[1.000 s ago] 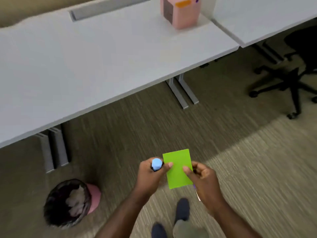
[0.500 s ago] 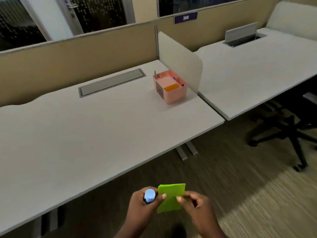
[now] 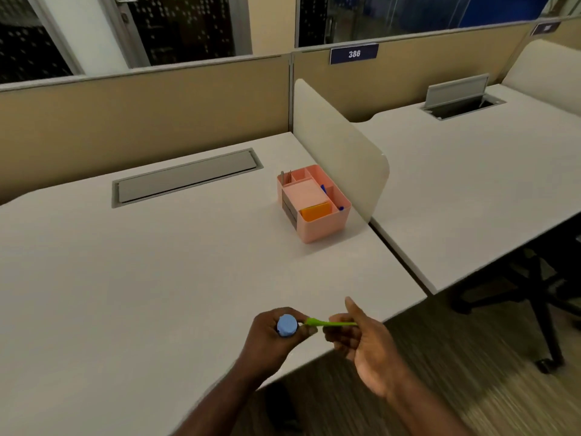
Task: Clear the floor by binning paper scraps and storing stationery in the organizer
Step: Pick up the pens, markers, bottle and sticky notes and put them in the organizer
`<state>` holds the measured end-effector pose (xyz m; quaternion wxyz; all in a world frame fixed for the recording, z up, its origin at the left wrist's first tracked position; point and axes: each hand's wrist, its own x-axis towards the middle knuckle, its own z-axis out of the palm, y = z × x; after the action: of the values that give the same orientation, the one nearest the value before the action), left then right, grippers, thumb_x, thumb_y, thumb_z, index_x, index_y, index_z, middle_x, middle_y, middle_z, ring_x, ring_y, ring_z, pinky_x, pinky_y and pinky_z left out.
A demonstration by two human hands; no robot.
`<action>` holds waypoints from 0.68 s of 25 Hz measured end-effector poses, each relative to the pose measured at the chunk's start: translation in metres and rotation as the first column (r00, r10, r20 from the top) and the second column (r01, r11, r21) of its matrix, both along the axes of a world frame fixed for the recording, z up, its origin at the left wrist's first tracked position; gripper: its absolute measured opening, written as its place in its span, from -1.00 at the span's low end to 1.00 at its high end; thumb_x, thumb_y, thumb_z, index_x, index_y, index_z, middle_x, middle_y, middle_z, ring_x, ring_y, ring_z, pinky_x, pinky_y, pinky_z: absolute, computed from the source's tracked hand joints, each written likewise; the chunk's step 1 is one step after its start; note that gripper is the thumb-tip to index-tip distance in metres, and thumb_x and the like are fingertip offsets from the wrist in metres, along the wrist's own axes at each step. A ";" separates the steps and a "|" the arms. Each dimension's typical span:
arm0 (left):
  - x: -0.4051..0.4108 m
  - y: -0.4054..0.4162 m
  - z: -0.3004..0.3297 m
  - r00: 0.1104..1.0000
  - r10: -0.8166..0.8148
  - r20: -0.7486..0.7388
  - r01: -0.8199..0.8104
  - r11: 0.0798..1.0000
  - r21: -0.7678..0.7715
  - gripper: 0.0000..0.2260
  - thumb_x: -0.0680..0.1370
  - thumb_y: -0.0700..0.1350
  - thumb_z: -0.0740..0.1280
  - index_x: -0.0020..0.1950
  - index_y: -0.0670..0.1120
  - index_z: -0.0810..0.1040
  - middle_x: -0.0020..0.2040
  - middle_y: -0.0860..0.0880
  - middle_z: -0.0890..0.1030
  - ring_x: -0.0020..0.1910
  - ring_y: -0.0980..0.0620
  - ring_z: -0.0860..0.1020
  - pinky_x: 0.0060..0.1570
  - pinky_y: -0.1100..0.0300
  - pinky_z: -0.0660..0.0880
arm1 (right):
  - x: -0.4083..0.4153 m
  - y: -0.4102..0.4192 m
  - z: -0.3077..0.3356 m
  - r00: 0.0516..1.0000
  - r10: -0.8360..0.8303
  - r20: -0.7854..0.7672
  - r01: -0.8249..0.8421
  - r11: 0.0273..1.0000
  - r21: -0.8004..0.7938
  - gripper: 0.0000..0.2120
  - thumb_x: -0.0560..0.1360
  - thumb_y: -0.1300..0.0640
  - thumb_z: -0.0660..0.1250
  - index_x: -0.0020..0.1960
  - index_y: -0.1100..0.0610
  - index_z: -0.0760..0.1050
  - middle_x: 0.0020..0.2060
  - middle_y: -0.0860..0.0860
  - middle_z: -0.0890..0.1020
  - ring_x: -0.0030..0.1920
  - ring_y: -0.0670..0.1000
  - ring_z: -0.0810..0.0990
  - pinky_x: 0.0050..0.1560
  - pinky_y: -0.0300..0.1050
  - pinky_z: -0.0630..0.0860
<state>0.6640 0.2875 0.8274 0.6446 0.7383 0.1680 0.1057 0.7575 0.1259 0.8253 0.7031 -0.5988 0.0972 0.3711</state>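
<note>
My left hand (image 3: 273, 341) is closed around a blue-capped stick (image 3: 286, 325), cap pointing up, and its thumb also pinches the left edge of a green note pad (image 3: 330, 324). The pad lies flat and is seen edge-on. My right hand (image 3: 367, 344) curls its fingers around the pad's right end, thumb raised. Both hands hover over the near edge of the white desk (image 3: 157, 278). The pink organizer (image 3: 323, 231) stands farther back on the desk beside the divider, holding an orange pad, blue pens and thin metal pieces.
A beige divider panel (image 3: 339, 146) separates this desk from the neighbouring desk (image 3: 471, 184). A grey cable hatch (image 3: 188, 176) is set into the desk at the back. A black office chair base (image 3: 540, 303) stands on the carpet at the right.
The view has risen from the floor and bin to the desk top. My hands, still holding the stick and green pad, now sit over the desk edge, and the pad has tilted flat.
</note>
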 end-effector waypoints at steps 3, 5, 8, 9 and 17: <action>0.040 0.022 -0.001 0.996 -0.082 0.038 0.083 0.996 -0.039 -0.89 0.36 -0.10 0.54 -0.16 0.06 0.69 -0.37 0.18 0.59 -0.36 0.23 0.48 -0.28 0.37 0.40 | 0.051 0.022 0.001 0.997 0.074 0.018 -0.073 0.997 -0.040 -0.74 0.19 0.07 0.51 -0.24 0.20 0.55 -0.33 0.14 0.61 -0.38 -0.04 0.61 -0.38 -0.21 0.51; 0.061 0.036 0.000 0.999 -0.027 0.024 0.028 0.998 -0.062 -0.82 0.34 -0.04 0.55 -0.09 0.05 0.67 -0.43 0.13 0.48 -0.40 0.14 0.40 -0.31 0.32 0.38 | 0.085 0.033 0.004 0.990 0.084 0.110 -0.080 0.996 -0.044 -0.67 0.18 0.12 0.51 -0.12 0.14 0.49 -0.20 0.17 0.62 -0.30 0.00 0.65 -0.34 -0.18 0.55; 0.084 0.058 -0.002 0.997 0.078 -0.010 -0.079 0.990 -0.116 -0.85 0.37 -0.02 0.48 -0.09 0.06 0.63 -0.44 0.05 0.43 -0.42 0.11 0.37 -0.36 0.32 0.38 | 0.138 0.047 0.013 0.964 0.105 0.245 -0.094 0.994 -0.055 -0.47 0.26 0.17 0.51 0.17 -0.04 0.42 -0.03 0.05 0.66 -0.09 -0.02 0.68 -0.23 -0.11 0.59; 0.089 0.064 -0.002 0.995 0.101 -0.021 -0.102 0.987 -0.121 -0.88 0.39 0.01 0.44 -0.10 0.08 0.62 -0.45 0.07 0.42 -0.43 0.13 0.37 -0.37 0.35 0.38 | 0.155 0.052 0.016 0.945 0.128 0.300 -0.115 0.991 -0.062 -0.46 0.31 0.21 0.49 0.21 -0.10 0.41 0.00 0.00 0.65 -0.04 -0.04 0.67 -0.20 -0.10 0.60; 0.118 0.071 -0.002 0.928 0.360 -0.093 -0.368 0.924 -0.105 -0.86 0.45 0.10 0.37 -0.13 0.06 0.61 -0.47 0.09 0.48 -0.45 0.14 0.38 -0.39 0.39 0.37 | 0.265 0.119 0.040 0.627 0.343 0.699 -0.288 0.936 -0.201 -0.75 0.52 0.29 0.29 -0.06 -0.09 0.49 -0.18 -0.16 0.63 -0.14 -0.20 0.61 -0.23 -0.35 0.52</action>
<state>0.7816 0.3581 0.8251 0.6507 0.6573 0.3312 0.1867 1.0222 0.2444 0.8654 0.5862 -0.7278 -0.2815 0.2178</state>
